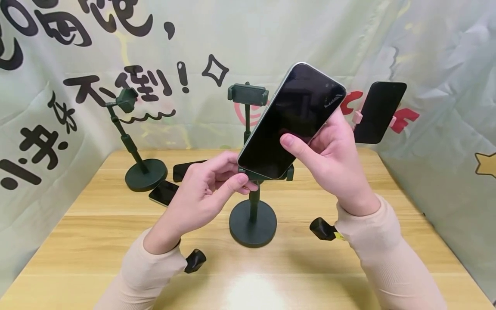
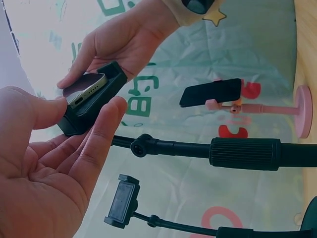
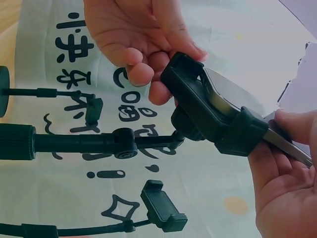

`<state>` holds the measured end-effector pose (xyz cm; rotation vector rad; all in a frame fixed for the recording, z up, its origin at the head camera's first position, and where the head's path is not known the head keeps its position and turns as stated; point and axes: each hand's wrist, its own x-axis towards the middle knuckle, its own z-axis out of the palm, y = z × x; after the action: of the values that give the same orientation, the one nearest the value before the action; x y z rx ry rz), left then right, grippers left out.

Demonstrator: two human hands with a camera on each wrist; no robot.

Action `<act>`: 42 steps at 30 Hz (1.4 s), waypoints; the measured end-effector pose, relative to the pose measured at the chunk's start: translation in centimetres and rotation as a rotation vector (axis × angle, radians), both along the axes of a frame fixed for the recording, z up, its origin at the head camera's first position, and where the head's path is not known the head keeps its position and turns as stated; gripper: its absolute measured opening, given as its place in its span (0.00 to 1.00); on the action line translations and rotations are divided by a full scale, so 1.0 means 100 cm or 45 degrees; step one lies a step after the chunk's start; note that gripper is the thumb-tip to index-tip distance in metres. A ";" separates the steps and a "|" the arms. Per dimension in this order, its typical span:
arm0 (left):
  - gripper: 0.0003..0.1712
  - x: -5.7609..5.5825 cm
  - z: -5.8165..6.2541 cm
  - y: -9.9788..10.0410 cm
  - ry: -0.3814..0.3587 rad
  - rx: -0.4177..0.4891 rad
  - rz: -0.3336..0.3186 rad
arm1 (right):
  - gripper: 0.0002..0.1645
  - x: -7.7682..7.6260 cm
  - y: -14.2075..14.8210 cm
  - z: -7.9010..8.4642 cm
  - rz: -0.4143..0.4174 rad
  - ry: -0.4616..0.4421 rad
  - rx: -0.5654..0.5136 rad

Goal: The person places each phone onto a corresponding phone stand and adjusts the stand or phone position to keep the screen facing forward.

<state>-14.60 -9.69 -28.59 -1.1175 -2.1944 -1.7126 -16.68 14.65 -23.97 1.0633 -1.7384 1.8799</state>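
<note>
My right hand [image 1: 337, 159] grips a black-screened smartphone [image 1: 296, 107] by its side, with the thumb across the screen. The phone is tilted, its lower end at the dark green clamp [image 3: 198, 106] of a phone stand [image 1: 253, 224]. In the right wrist view, the phone lies slanted between the clamp's two end jaws. My left hand [image 1: 205, 185] holds the clamp's left end, thumb at the edge beside the phone and fingers around the underside. The phone's lower edge with its charging port shows in the left wrist view.
Another dark green stand [image 1: 146, 174] stands at the left, near two phones lying flat, one a small phone [image 1: 164, 192]. Behind rises a third green holder [image 1: 248, 94]. At the right, a pink stand [image 2: 303, 111] carries an upright phone [image 1: 380, 112]. Printed cloth [image 1: 186, 26] encloses the table.
</note>
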 end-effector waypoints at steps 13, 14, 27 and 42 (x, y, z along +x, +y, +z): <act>0.10 0.001 -0.001 0.001 0.030 0.032 -0.020 | 0.34 -0.003 0.001 0.000 0.059 0.056 0.042; 0.10 0.001 -0.001 0.001 0.037 0.030 -0.014 | 0.34 -0.003 0.001 0.000 0.057 0.057 0.044; 0.12 0.000 -0.001 0.002 0.081 0.035 0.013 | 0.34 -0.002 0.006 0.005 0.036 0.056 0.112; 0.12 0.003 -0.002 0.004 0.102 0.052 0.023 | 0.38 0.000 0.012 0.010 0.059 0.041 0.185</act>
<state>-14.32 -9.27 -28.81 -1.1325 -2.1059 -1.6677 -16.70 15.87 -23.00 1.1900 -1.8712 1.7750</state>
